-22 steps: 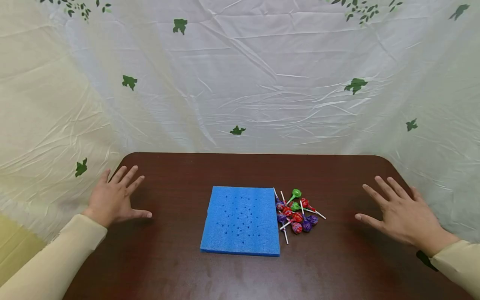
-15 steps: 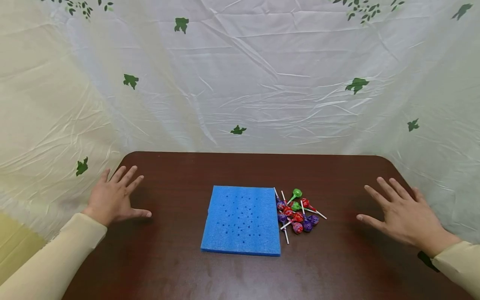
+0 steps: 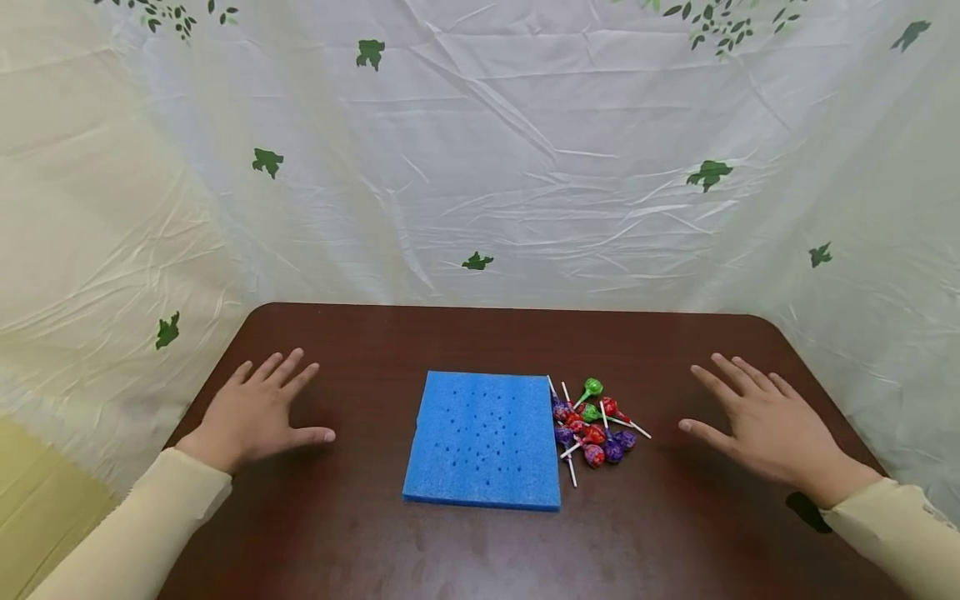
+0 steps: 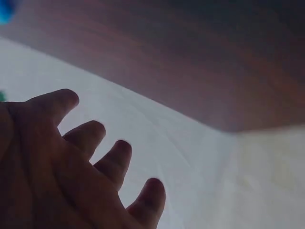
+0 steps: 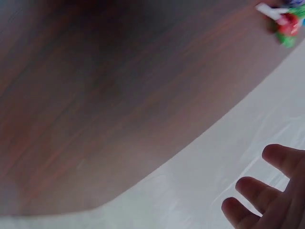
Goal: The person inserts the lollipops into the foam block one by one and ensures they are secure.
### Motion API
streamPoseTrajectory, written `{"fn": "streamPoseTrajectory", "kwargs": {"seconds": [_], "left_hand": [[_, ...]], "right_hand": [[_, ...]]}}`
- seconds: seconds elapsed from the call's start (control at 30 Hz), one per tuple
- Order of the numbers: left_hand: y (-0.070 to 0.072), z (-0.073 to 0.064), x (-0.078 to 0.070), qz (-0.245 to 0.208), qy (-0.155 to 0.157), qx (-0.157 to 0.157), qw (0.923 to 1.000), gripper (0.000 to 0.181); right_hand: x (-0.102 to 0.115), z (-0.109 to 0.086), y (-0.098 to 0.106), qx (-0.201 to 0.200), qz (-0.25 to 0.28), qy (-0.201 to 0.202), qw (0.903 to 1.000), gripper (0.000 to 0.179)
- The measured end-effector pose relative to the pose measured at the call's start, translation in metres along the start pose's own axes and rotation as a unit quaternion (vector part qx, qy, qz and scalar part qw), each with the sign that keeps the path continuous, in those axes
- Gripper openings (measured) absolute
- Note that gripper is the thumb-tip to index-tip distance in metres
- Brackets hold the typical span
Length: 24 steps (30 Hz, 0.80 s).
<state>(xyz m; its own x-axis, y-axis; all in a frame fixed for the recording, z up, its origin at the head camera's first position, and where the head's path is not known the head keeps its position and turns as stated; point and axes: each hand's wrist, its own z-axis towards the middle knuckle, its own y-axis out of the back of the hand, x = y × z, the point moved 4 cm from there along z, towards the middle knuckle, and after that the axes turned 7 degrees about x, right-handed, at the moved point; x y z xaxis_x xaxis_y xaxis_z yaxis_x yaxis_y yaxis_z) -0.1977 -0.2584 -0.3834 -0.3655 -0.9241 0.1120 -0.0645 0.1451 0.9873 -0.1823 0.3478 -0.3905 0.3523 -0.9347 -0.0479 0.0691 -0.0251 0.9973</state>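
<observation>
A square blue foam block (image 3: pixel 483 442), dotted with small dark holes, lies flat at the middle of the table. Against its right side is a loose heap of wrapped lollipops (image 3: pixel 592 435) in red, purple and green, their white sticks pointing various ways. My left hand (image 3: pixel 255 417) is spread to the left of the foam, fingers apart and holding nothing. On the other side, to the right of the lollipops, my right hand (image 3: pixel 765 425) is also spread with nothing in it. Neither hand touches the foam or the candy. In the right wrist view a few lollipops (image 5: pixel 288 24) show at the top corner.
The dark brown wooden table (image 3: pixel 480 554) has rounded far corners. A white cloth (image 3: pixel 570 208) printed with green leaves hangs behind it and along both sides. A dark band (image 3: pixel 808 512) shows beneath the right wrist.
Both hands have moved inward over the table, the left to the right and the right to the left. The foam block and lollipops have stayed in place.
</observation>
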Motion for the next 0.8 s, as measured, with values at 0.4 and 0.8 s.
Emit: {"fn": "streamPoseTrajectory", "kwargs": {"seconds": [0.4,0.8], "left_hand": [[-0.016,0.010,-0.100,-0.162,-0.100,-0.019,0.9816,0.095],[-0.026,0.015,-0.125,-0.184,-0.096,0.004,0.9782,0.105]], "right_hand": [[0.063,0.011,-0.004,-0.041,0.072,0.028,0.9962,0.066],[0.092,0.025,-0.001,-0.041,0.159,0.029,0.9860,0.058]]}}
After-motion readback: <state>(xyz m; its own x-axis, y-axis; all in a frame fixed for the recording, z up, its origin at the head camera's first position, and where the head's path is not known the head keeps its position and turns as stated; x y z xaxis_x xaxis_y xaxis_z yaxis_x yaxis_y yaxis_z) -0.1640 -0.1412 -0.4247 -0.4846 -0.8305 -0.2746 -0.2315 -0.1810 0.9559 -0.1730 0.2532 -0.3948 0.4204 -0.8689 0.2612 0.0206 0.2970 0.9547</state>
